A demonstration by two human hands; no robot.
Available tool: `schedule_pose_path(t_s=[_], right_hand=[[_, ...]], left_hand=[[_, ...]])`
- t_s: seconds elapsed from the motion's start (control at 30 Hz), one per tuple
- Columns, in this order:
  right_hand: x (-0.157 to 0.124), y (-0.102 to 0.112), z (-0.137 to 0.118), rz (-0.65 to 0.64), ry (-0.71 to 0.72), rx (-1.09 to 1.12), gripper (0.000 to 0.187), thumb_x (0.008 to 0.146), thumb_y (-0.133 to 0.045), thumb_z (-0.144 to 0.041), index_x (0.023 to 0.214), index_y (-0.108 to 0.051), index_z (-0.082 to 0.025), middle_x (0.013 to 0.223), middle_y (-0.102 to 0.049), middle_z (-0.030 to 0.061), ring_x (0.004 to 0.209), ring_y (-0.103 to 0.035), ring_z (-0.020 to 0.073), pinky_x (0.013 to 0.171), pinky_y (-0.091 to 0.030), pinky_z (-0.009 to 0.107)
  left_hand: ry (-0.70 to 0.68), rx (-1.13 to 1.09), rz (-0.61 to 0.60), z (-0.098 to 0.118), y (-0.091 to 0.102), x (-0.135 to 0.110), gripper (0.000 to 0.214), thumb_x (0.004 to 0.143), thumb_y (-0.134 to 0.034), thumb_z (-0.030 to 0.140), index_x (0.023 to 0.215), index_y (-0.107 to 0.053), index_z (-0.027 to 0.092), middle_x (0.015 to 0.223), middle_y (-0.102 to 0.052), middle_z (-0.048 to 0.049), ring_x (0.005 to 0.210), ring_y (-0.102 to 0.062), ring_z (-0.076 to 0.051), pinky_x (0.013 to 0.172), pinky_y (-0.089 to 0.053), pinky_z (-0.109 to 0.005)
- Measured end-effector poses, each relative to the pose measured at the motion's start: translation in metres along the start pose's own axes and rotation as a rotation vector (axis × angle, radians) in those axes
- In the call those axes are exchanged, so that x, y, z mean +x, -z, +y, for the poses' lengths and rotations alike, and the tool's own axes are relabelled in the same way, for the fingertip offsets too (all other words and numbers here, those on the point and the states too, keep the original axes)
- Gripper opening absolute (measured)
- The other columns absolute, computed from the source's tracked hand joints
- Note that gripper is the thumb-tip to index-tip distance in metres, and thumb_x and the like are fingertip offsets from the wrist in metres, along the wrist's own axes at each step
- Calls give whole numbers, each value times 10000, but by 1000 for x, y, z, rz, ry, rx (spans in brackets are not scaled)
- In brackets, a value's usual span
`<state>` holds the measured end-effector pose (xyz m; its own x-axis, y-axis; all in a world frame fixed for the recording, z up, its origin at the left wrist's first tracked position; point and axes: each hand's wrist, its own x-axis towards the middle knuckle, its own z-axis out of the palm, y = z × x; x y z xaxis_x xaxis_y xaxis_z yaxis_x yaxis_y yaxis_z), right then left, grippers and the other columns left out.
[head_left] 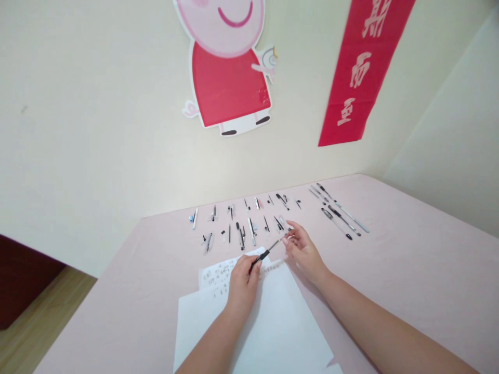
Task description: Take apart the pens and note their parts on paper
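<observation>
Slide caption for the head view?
Left hand and right hand hold a pen; more pens lie on the table.

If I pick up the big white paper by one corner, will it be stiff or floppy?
The white paper would probably flop, because it looks thin. It's likely light for its size, being so flat. A push might slide or wrinkle it, since it seems to lie loose.

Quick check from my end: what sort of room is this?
Probably a room in a home, perhaps a child's: a pink-and-red cartoon pig cutout and a long red banner with pale characters hang above a pale pink tabletop.
</observation>
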<state>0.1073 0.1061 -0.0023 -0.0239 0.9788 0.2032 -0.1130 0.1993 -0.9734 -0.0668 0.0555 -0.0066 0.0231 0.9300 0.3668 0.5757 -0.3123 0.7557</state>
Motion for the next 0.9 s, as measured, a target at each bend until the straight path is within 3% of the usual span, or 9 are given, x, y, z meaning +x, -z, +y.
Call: schedule_pose_path(t_s=[0.07, 0.2, 0.37, 0.47, 0.6, 0.77, 0.9], right_hand=[[0, 3, -2, 1, 54, -111, 422, 740, -605, -395, 1111, -475, -242, 869, -498, 16, 671, -467, 127, 574, -408, 253], [-1, 5, -7, -5, 56, -150, 265, 747, -590, -411, 903, -521, -208, 739, -504, 7, 635, -465, 137, 549, -391, 255], [1, 10, -9, -118, -92, -12, 230, 759, -558, -398, 680, -493, -192, 568, -443, -35, 489, -400, 98, 473, -319, 234], [4, 13, -9, -203, -120, -37, 233, 724, -603, -409, 721, -544, -183, 572, -463, -36, 483, -390, 91, 469, -307, 230], [6, 18, -6, -312, -71, -169, 183, 700, -635, -346, 766, -605, -178, 655, -569, 2, 590, -492, 126, 556, -379, 252], [4, 22, -6, -497, 87, -557, 146, 754, -552, -224, 801, -686, -193, 756, -656, 42, 675, -554, 161, 632, -408, 273], [2, 21, -13, -571, 235, -698, 175, 771, -523, -183, 850, -676, -207, 790, -649, 43, 698, -563, 163, 663, -417, 278]], left_hand=[[19, -17, 16, -1, 0, 0, 196, 835, -464, 276, 861, -639, 190, 753, -615, -46, 730, -569, -193, 663, -441, -318], [115, -139, 75, -2, -1, 1, 188, 815, -492, 296, 909, -615, 190, 779, -618, -43, 746, -575, -191, 680, -448, -324], [273, -389, 164, -1, -2, 1, 195, 798, -513, 365, 886, -522, 191, 664, -548, 16, 592, -542, -136, 578, -439, -265], [286, -429, 206, 0, -2, 1, 204, 809, -506, 381, 894, -499, 196, 629, -523, 31, 595, -536, -132, 588, -437, -257], [304, -466, 284, -2, -2, 1, 191, 820, -504, 360, 920, -495, 198, 634, -512, 33, 616, -527, -125, 595, -438, -243], [298, -479, 291, -3, -2, 1, 225, 815, -514, 373, 955, -504, 197, 688, -530, 21, 637, -525, -121, 614, -442, -242], [297, -473, 272, -3, -1, -1, 243, 824, -505, 383, 978, -498, 196, 702, -530, 18, 645, -522, -121, 615, -439, -242]])
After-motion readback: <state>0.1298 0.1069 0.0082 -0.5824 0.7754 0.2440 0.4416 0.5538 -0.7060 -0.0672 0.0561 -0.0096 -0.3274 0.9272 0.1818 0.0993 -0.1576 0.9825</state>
